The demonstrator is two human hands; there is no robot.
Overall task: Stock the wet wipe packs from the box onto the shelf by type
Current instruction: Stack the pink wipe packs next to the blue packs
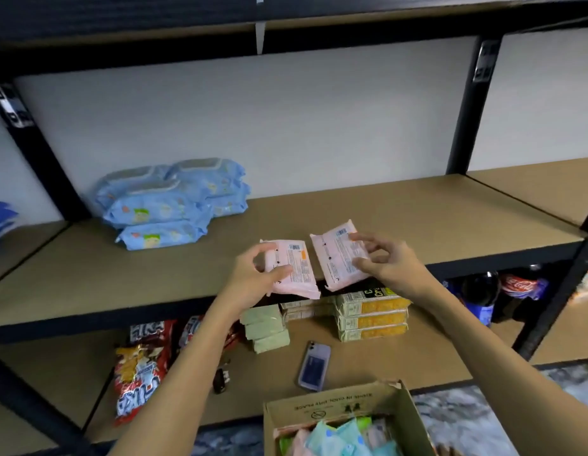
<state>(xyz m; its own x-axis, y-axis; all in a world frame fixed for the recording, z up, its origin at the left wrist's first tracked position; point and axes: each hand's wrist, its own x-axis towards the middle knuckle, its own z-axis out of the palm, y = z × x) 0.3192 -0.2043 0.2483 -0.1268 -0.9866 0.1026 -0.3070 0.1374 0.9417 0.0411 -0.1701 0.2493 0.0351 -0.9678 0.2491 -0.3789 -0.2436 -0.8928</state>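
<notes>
Held one pink pack (291, 269) in the left hand (253, 274) and another pink pack (338, 256) in the right hand (384, 261), fingers pinching their near edges, long axes pointing away, just above the shelf (417, 218) front edge, well right of the blue packs (171, 202).

Two hands each hold a pink pack over the front edge of the brown shelf (417, 218). The left hand (253, 274) grips one pink pack (292, 271), and the right hand (384, 261) grips the other pink pack (335, 255). The two packs are just beside each other. Blue packs (167, 202) sit in a pile at the back left of the shelf. Down below, an open box (338, 409) has more packs inside. A phone (314, 365) lies on the lower shelf near the box.
</notes>
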